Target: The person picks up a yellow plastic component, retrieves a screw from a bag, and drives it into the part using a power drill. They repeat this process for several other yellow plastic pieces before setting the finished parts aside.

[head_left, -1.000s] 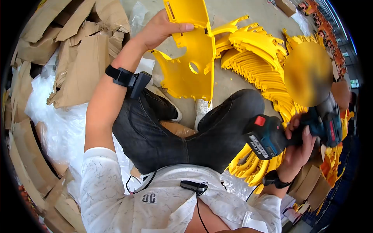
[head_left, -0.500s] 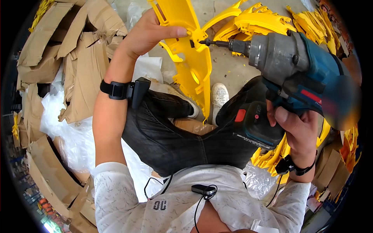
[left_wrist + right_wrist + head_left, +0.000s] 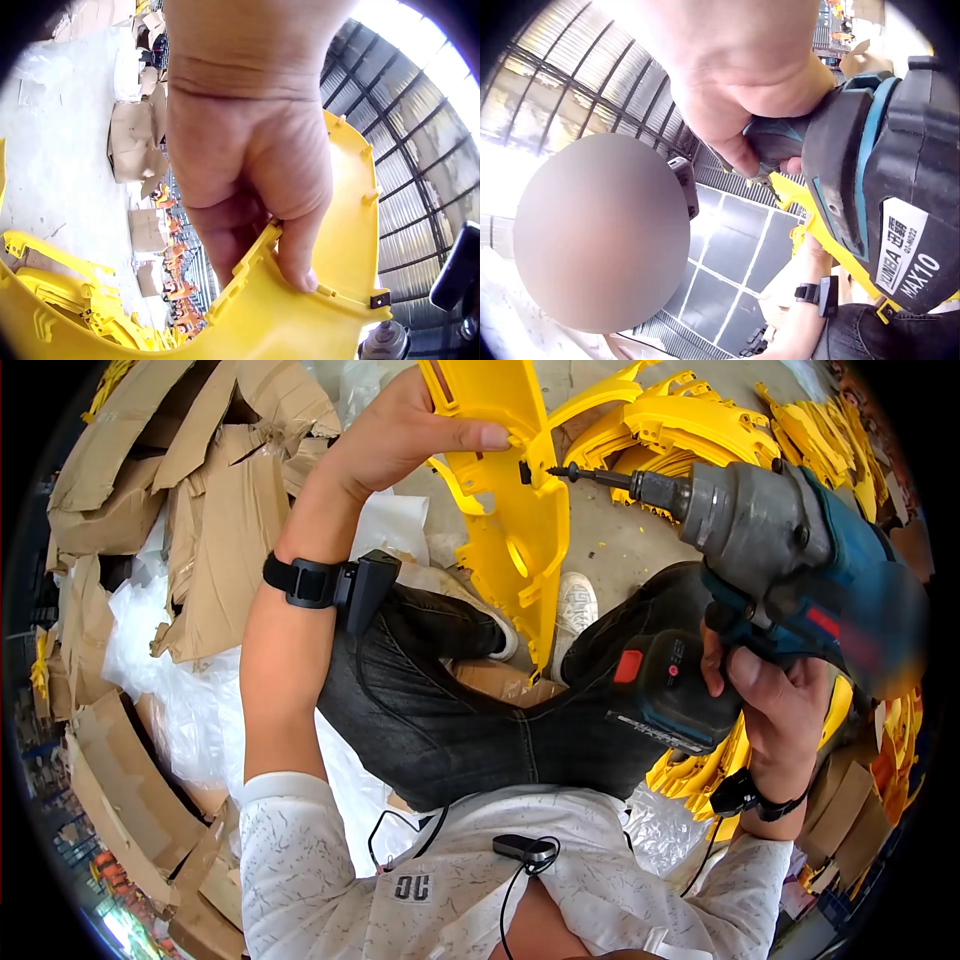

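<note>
My left hand (image 3: 400,435) grips the upper edge of a yellow plastic panel (image 3: 520,535), thumb on its inner face. In the left wrist view the thumb lies along the panel (image 3: 300,322) near a small dark clip (image 3: 380,301). My right hand (image 3: 775,695) is wrapped around the handle of a teal and black cordless driver (image 3: 760,525). The driver's bit (image 3: 590,475) points left, its tip at or very near the clip on the panel's right edge; contact is unclear. In the right wrist view the battery (image 3: 907,247) hides part of the panel.
Stacked yellow parts (image 3: 690,425) lie on the floor ahead and to the right. Torn cardboard (image 3: 235,530) and clear plastic sheeting (image 3: 200,710) cover the left side. A white shoe (image 3: 575,610) and bent legs in dark trousers (image 3: 450,730) are below the panel.
Over the last second the driver has come up from the right to the panel's edge, and the panel has turned more edge-on. Since half a second ago both have shifted slightly right in view.
</note>
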Demonstrator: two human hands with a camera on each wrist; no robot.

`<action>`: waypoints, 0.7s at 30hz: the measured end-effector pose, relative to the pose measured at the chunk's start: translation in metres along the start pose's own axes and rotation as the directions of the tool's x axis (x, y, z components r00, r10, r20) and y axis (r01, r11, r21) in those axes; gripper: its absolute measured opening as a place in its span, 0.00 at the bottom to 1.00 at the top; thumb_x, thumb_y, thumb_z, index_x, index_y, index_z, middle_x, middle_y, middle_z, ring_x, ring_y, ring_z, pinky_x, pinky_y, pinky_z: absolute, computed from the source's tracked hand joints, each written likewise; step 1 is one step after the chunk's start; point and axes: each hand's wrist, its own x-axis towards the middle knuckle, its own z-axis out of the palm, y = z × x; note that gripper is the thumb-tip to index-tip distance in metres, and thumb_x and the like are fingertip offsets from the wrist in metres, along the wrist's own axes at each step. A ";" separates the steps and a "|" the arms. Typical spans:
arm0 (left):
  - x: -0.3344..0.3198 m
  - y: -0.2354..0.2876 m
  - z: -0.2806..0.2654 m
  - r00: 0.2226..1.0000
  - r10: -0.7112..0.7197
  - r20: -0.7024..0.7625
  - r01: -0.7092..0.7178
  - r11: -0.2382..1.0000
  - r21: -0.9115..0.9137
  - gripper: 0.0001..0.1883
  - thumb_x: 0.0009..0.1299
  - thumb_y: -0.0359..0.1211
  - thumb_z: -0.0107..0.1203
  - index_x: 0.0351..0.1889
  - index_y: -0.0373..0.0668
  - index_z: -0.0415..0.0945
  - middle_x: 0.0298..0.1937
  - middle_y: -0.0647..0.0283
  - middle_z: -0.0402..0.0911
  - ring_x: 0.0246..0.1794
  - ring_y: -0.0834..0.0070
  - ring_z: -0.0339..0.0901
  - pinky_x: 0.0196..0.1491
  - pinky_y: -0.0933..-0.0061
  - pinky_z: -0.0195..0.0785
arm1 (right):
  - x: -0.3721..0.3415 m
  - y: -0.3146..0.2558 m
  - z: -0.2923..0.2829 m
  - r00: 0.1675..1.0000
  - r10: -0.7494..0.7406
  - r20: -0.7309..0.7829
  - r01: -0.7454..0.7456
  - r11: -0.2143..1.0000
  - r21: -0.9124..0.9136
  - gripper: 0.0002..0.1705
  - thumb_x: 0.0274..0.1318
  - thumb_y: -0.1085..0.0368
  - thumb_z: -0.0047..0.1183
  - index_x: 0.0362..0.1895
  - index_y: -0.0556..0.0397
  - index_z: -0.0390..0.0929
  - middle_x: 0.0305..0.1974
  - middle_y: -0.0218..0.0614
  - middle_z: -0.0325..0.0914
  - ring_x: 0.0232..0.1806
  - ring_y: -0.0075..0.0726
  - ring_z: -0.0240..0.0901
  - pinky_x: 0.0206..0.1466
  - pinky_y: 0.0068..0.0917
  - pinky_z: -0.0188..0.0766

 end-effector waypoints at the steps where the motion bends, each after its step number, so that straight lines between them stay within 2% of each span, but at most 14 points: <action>1: 0.000 0.003 0.000 1.000 -0.002 -0.002 0.002 1.000 0.001 0.23 0.63 0.38 0.67 0.52 0.45 0.68 0.43 0.55 0.83 0.46 0.65 0.82 0.52 0.65 0.74 | 0.000 0.000 0.000 1.000 0.016 0.012 -0.016 1.000 -0.018 0.30 0.50 0.64 0.60 0.57 0.61 0.66 0.45 0.43 0.74 0.37 0.34 0.71 0.30 0.26 0.68; 3: 0.000 0.009 0.000 0.995 -0.098 0.016 0.097 0.993 0.067 0.15 0.63 0.23 0.62 0.48 0.36 0.76 0.41 0.63 0.83 0.42 0.75 0.80 0.47 0.74 0.73 | 0.000 0.002 0.000 1.000 0.009 0.006 -0.009 1.000 -0.014 0.30 0.50 0.64 0.60 0.56 0.61 0.66 0.45 0.43 0.74 0.37 0.34 0.71 0.30 0.26 0.68; 4: -0.001 0.010 0.002 0.995 -0.098 0.015 0.097 0.993 0.067 0.15 0.63 0.23 0.62 0.48 0.36 0.76 0.41 0.63 0.83 0.42 0.75 0.80 0.47 0.74 0.73 | 0.000 0.003 0.000 1.000 0.001 -0.001 -0.001 1.000 -0.012 0.30 0.50 0.64 0.60 0.56 0.61 0.66 0.45 0.42 0.74 0.37 0.34 0.71 0.30 0.26 0.68; 7: -0.002 0.008 0.002 0.992 -0.104 -0.075 0.107 0.993 0.042 0.13 0.61 0.24 0.65 0.44 0.37 0.79 0.37 0.64 0.84 0.38 0.75 0.81 0.44 0.74 0.74 | 0.000 0.003 -0.001 1.000 0.005 -0.007 -0.005 1.000 0.003 0.29 0.50 0.64 0.60 0.56 0.61 0.67 0.44 0.43 0.74 0.37 0.35 0.71 0.30 0.26 0.68; 9: -0.003 0.004 -0.004 0.991 -0.121 -0.064 0.130 0.980 0.153 0.18 0.62 0.25 0.65 0.50 0.37 0.77 0.41 0.64 0.83 0.43 0.76 0.80 0.48 0.75 0.73 | 0.000 0.004 -0.001 1.000 0.005 -0.008 -0.005 1.000 -0.009 0.29 0.50 0.64 0.61 0.56 0.61 0.67 0.44 0.43 0.74 0.37 0.35 0.72 0.30 0.26 0.68; 10: -0.003 0.004 -0.002 0.991 -0.116 -0.069 0.126 0.981 0.150 0.18 0.62 0.25 0.65 0.50 0.37 0.77 0.41 0.64 0.83 0.43 0.76 0.80 0.48 0.75 0.73 | 0.000 0.003 -0.001 1.000 0.003 -0.010 -0.004 1.000 -0.022 0.29 0.49 0.64 0.61 0.56 0.61 0.67 0.44 0.43 0.75 0.37 0.35 0.72 0.30 0.27 0.68; 12: -0.001 0.002 0.004 1.000 -0.015 0.000 0.015 0.999 0.035 0.23 0.63 0.37 0.66 0.52 0.45 0.67 0.43 0.55 0.83 0.46 0.64 0.82 0.52 0.64 0.74 | -0.001 0.003 -0.002 1.000 0.006 -0.005 -0.006 0.999 -0.038 0.30 0.49 0.65 0.61 0.56 0.61 0.67 0.44 0.43 0.75 0.37 0.35 0.72 0.30 0.27 0.68; 16: 0.000 0.001 0.003 0.999 0.026 -0.025 -0.024 0.997 0.074 0.23 0.63 0.38 0.66 0.52 0.44 0.70 0.41 0.58 0.84 0.42 0.66 0.83 0.50 0.66 0.75 | -0.001 -0.002 -0.009 1.000 0.019 0.007 -0.019 0.995 -0.093 0.29 0.49 0.66 0.62 0.55 0.60 0.68 0.44 0.43 0.74 0.37 0.36 0.72 0.30 0.28 0.69; 18: -0.003 0.000 -0.005 0.994 -0.087 -0.063 0.106 0.874 0.474 0.19 0.68 0.36 0.60 0.53 0.38 0.73 0.47 0.56 0.82 0.49 0.65 0.79 0.58 0.65 0.69 | 0.000 -0.010 -0.007 0.999 0.026 -0.024 -0.030 0.986 -0.163 0.30 0.47 0.64 0.63 0.55 0.62 0.68 0.41 0.42 0.75 0.35 0.34 0.72 0.31 0.27 0.68; 19: 0.003 0.012 0.011 0.999 -0.009 -0.040 0.014 0.993 0.114 0.22 0.62 0.26 0.66 0.55 0.38 0.74 0.47 0.65 0.81 0.48 0.78 0.77 0.52 0.76 0.70 | 0.001 -0.015 -0.005 0.998 0.026 -0.062 -0.038 0.976 -0.212 0.31 0.46 0.63 0.63 0.54 0.63 0.68 0.39 0.41 0.75 0.34 0.33 0.71 0.31 0.26 0.67; 20: 0.006 0.008 0.012 0.998 0.017 -0.064 -0.011 0.996 0.093 0.22 0.62 0.26 0.66 0.55 0.38 0.74 0.47 0.65 0.81 0.48 0.78 0.77 0.52 0.76 0.70 | 0.003 -0.021 -0.005 0.998 0.025 -0.050 -0.037 0.967 -0.251 0.31 0.46 0.63 0.63 0.54 0.63 0.68 0.39 0.41 0.75 0.34 0.33 0.71 0.31 0.26 0.67; 21: 0.008 0.004 0.009 0.999 0.036 -0.011 -0.036 0.998 0.055 0.24 0.62 0.27 0.66 0.56 0.38 0.72 0.49 0.65 0.80 0.50 0.78 0.75 0.53 0.76 0.69 | 0.005 -0.027 -0.004 1.000 0.025 0.006 -0.022 0.952 -0.305 0.33 0.45 0.62 0.64 0.54 0.65 0.68 0.36 0.40 0.75 0.31 0.32 0.71 0.31 0.24 0.66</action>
